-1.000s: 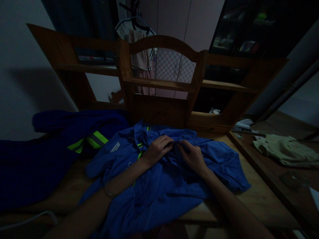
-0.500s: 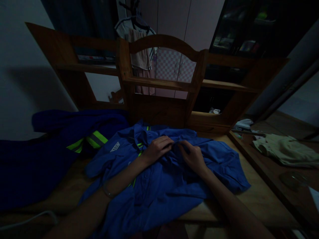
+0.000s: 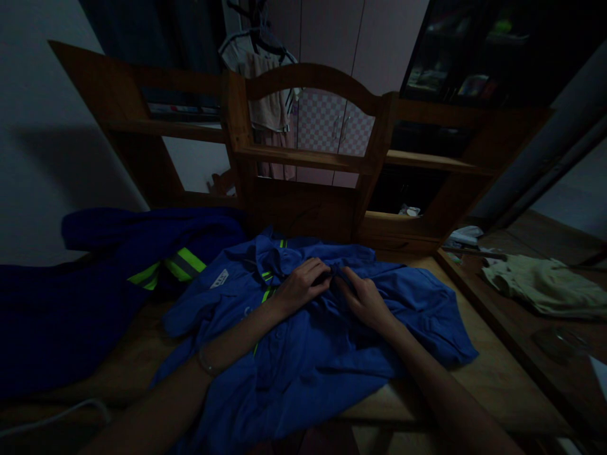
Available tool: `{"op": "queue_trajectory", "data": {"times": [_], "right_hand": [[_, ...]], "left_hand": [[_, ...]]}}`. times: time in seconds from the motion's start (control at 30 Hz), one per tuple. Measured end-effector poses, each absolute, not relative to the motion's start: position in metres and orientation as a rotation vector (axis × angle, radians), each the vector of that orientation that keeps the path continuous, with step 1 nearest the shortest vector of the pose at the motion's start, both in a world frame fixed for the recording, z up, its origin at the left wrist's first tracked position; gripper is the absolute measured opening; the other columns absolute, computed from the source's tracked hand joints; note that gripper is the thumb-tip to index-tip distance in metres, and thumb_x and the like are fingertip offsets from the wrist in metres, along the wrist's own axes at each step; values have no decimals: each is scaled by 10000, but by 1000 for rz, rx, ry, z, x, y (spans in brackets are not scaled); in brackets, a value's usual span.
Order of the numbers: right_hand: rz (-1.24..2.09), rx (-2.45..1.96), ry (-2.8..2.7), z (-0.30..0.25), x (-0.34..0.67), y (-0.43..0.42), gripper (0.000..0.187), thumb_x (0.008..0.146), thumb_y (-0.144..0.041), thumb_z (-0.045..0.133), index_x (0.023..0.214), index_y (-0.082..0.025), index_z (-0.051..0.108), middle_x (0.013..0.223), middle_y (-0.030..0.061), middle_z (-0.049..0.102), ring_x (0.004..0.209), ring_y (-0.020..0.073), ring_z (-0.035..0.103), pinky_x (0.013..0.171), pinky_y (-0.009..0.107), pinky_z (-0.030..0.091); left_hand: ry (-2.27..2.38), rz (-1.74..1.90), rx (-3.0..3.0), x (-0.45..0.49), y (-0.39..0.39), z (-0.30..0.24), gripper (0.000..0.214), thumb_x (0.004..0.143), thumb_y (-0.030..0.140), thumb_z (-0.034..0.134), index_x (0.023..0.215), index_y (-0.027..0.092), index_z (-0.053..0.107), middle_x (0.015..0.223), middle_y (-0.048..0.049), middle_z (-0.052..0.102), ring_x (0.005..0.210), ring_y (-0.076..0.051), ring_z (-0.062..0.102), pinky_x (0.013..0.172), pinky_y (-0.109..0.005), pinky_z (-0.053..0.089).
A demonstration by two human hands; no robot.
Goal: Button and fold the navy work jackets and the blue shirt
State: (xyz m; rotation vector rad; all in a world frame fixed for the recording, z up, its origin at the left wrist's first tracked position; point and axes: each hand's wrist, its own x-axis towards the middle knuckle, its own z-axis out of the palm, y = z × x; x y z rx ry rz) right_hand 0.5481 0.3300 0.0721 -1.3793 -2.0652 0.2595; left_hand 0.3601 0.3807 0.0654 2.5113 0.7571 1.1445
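A blue work shirt (image 3: 303, 379) with yellow-green reflective strips and a white label lies spread and rumpled on the wooden desk (image 3: 493, 379). Above its middle, my left hand (image 3: 303, 284) pinches a fold of the cloth between thumb and fingers. Close to its right, my right hand (image 3: 367, 300) grips the same raised bit of fabric, fingertips almost meeting the left ones. Whether a button or seam sits between the fingers is too dark to make out. A band circles my left wrist.
A dark blue garment (image 3: 156, 246) with reflective bands is heaped at the left. Behind the shirt rises a wooden shelf unit (image 3: 303, 164). Pale cloth (image 3: 540, 284) and a clear glass object (image 3: 562, 341) lie at the right. A white cable (image 3: 61, 414) runs along the lower left.
My right fingers have shifted slightly to the left and curled around the fabric. A small fold now stands up between both hands. The shirt otherwise lies as before.
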Motion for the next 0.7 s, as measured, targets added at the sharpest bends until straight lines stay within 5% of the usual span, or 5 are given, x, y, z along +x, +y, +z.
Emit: {"op": "queue_trajectory", "data": {"times": [0.17, 0.43, 0.7], "right_hand": [[280, -1378, -2080, 71, 549, 331, 208, 952, -319, 397, 1046, -197, 537, 675, 15, 621, 553, 152, 593, 519, 222, 325], [251, -1395, -2117, 69, 549, 332, 199, 956, -298, 378, 905, -202, 545, 614, 0, 580, 508, 130, 567, 500, 214, 295], [250, -1404, -2096, 70, 549, 331, 233, 958, -314, 371, 1013, -198, 565, 685, 23, 648, 578, 151, 621, 545, 213, 352]], "left_hand": [[751, 1155, 2517, 360, 381, 65, 331, 883, 174, 510, 1212, 212, 515, 1062, -47, 599, 1037, -175, 553, 943, -331, 444], [778, 1196, 2523, 359, 382, 65, 265, 866, 133, 499, 1104, 198, 594, 984, -46, 618, 974, -173, 580, 894, -322, 468], [866, 1272, 2363, 360, 385, 65, 180, 864, 153, 504, 1011, 201, 596, 975, -34, 605, 963, -165, 582, 885, -307, 460]]}}
